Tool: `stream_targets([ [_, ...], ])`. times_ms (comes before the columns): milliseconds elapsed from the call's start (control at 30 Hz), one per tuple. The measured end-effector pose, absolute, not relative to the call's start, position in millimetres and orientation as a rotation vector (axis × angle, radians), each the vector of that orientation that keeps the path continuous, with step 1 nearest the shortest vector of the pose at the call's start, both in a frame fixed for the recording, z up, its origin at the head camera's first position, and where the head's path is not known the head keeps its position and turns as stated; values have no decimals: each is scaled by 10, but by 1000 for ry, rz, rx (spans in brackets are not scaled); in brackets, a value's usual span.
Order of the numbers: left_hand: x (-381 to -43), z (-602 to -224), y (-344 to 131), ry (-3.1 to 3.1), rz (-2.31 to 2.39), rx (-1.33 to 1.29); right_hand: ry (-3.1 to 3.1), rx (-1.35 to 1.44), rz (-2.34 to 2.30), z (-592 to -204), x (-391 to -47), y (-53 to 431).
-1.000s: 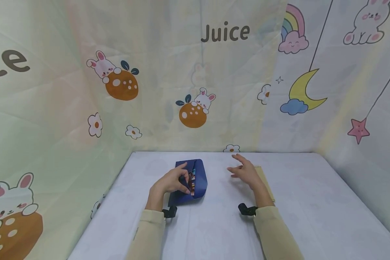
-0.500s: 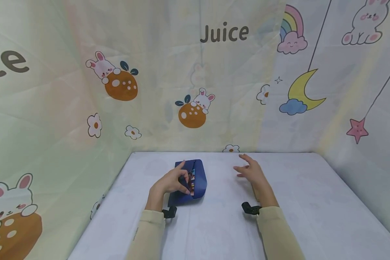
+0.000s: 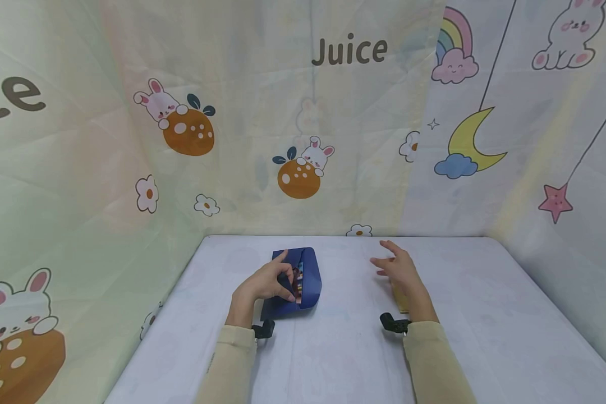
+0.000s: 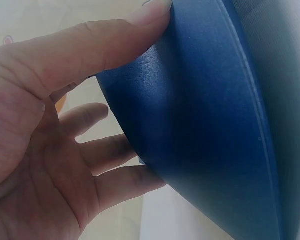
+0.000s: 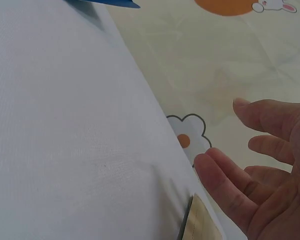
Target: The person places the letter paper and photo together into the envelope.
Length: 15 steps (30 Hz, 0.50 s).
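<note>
A dark blue envelope (image 3: 311, 280) lies on the table with its flap folded out to the right. Colourful printed paper (image 3: 299, 283) shows in its opening. My left hand (image 3: 266, 281) pinches the near edge of the envelope's pocket; in the left wrist view the thumb (image 4: 115, 42) presses on the blue paper and other fingers are behind it. My right hand (image 3: 403, 273) is held in the air with fingers spread, holding nothing. Partly hidden under the right wrist is a flat tan piece (image 3: 400, 300), which the right wrist view shows with a dark edge.
A white cloth covers the table (image 3: 343, 348). Printed curtains (image 3: 363, 140) with cartoon rabbits close off the back and both sides. A black wrist camera (image 3: 394, 323) sits on the right wrist, another wrist camera (image 3: 264, 329) on the left.
My right hand has moved right, over the tan piece, whose visible part now lies left of the wrist instead of right. The left hand and envelope have stayed put.
</note>
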State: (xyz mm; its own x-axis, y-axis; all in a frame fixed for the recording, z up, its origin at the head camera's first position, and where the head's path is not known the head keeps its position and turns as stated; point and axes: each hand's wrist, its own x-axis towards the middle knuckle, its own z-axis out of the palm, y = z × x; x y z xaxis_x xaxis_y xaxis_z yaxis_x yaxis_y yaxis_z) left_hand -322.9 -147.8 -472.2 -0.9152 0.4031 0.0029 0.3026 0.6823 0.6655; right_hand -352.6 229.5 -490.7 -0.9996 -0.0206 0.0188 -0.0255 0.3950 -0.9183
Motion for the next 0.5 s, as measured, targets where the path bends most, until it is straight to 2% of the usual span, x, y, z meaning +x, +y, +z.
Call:
stream_targets([
  [500, -3235, -4725, -1483, 2739, 1042, 586, -2692, -54, 1503, -4848, -3462, 2413],
])
